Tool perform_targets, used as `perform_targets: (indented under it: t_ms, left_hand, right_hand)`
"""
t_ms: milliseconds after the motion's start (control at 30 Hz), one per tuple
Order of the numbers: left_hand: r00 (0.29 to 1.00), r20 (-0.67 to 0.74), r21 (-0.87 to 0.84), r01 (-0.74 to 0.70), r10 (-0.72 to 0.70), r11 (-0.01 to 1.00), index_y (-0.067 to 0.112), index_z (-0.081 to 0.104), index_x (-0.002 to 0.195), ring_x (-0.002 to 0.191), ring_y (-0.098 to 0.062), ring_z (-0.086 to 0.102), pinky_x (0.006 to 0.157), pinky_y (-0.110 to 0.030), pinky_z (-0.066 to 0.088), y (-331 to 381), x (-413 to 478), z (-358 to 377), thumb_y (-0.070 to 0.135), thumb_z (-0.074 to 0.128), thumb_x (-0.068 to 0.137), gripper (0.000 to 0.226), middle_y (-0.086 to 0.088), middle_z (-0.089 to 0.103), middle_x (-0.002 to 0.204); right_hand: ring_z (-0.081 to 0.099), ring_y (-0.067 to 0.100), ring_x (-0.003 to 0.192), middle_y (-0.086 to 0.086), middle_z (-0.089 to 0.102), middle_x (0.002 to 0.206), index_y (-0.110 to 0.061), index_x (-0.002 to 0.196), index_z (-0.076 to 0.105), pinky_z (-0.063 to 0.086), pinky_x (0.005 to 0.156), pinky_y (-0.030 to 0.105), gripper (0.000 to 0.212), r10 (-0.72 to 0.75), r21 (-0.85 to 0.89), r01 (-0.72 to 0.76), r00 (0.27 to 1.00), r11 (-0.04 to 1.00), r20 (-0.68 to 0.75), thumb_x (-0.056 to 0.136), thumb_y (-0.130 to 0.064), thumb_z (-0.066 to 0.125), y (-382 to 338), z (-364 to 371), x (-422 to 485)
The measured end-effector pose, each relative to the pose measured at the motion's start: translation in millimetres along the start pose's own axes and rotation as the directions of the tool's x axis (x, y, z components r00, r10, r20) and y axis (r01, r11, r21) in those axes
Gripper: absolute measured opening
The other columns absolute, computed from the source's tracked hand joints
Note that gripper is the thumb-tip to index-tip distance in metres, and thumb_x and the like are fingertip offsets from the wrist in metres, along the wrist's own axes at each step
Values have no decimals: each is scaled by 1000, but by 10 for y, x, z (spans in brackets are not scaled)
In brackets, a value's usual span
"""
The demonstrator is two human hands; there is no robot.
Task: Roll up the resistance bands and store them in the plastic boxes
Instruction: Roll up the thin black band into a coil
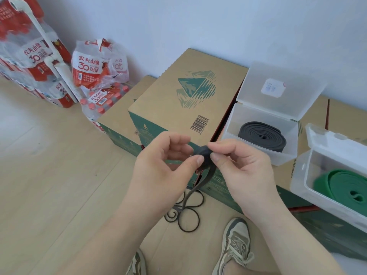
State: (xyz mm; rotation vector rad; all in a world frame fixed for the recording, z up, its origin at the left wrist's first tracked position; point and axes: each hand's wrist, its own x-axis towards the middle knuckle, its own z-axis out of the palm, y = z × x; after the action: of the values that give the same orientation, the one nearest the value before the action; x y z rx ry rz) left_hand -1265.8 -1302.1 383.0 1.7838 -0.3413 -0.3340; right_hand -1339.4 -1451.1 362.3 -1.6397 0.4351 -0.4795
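Head: band (pixel 201 152) before carton's (pixel 178 100) front edge

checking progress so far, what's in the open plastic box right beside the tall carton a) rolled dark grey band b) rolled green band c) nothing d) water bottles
a, a coiled dark grey band lies in that box; the green band is in the other box.

place: plain storage-like room, home or office unclear | landmark: printed cardboard carton (pixel 184 100) | behind it: bare pale wall (pixel 198 20) | before it: wood-look floor (pixel 49 175) | left of it: shrink-wrapped bottled-water packs (pixel 33 56) | beside it: more cartons (pixel 119 120)
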Motion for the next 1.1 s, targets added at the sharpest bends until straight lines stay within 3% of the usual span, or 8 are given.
perform_targets:
  t_ms: [133, 233, 367, 567, 700, 833, 967, 1100]
  left_hand:
    - [994, 64, 121, -97, 89, 988, 34, 72, 97, 85, 0, 72, 71, -11, 56, -29, -21, 38, 6, 82, 83, 33, 18, 76, 89]
    - [995, 57, 133, -91, 84, 987, 36, 71, 93, 84, 2, 71, 71, -10, 55, -19, -9, 46, 3, 80, 84, 36, 23, 74, 89]
    - [999, 16, -31, -36, 37, 999, 29, 75, 97, 85, -3, 73, 74, -14, 56, -18, 6, 35, -1, 78, 86, 32, 13, 78, 89]
    - [999, 4, -328, 51, -53, 943, 15, 67, 102, 91, -18, 78, 84, -35, 64, 26, 16, 39, -8, 66, 94, 25, 4, 79, 95]
    - [997, 22, -164, 83, -80, 983, 20, 63, 94, 88, -15, 77, 83, -41, 64, -42, 12, 33, 2, 72, 93, 20, 4, 78, 95]
    - [1000, 5, 115, -2, 2, 993, 23, 69, 90, 90, 1, 71, 72, -20, 59, -106, 3, 44, 14, 81, 87, 15, 12, 75, 91]
    - [993, 26, 169, -116, 113, 979, 30, 70, 102, 92, 1, 71, 75, -16, 59, -104, -21, 48, 3, 78, 85, 33, 17, 74, 93]
    - [995, 9, 108, -98, 97, 989, 28, 72, 96, 85, 1, 71, 70, -13, 57, -80, -6, 31, -4, 75, 86, 34, 17, 74, 89]
  right_hand:
    - [71, 12, 95, -5, 74, 94, -14, 88, 81, 52, 84, 15, 31, -149, -159, 155, 988, 975, 49, 89, 14, 68, 34, 25, -36]
    - [73, 9, 92, -5, 78, 92, -17, 86, 82, 54, 83, 17, 31, -102, -116, 104, 995, 988, 23, 85, 13, 74, 8, 18, -38]
    - [77, 15, 86, 3, 81, 91, -17, 92, 79, 61, 81, 26, 24, 112, 134, -107, 993, 985, -34, 81, 5, 80, -17, 2, 4]
    - [77, 20, 97, 6, 81, 100, -12, 102, 77, 60, 88, 30, 24, 140, 230, -141, 990, 963, 18, 87, 7, 74, -45, 22, 1]
    - [76, 16, 94, 0, 81, 99, -21, 97, 78, 60, 89, 32, 26, 108, 154, -105, 994, 982, -7, 91, 4, 72, -6, 70, -25]
    - [72, 6, 93, -9, 77, 95, -25, 98, 78, 50, 81, 10, 31, -34, -153, 34, 999, 988, 3, 94, 3, 67, 11, 52, -47]
    - [68, 12, 98, -3, 73, 98, -14, 96, 78, 47, 85, 11, 30, -210, -290, 224, 975, 930, 77, 92, 13, 64, 49, 71, -66]
    - [74, 9, 90, -10, 79, 91, -26, 93, 79, 56, 83, 17, 28, -48, -156, 45, 999, 987, -13, 88, 1, 75, 2, 65, -54]
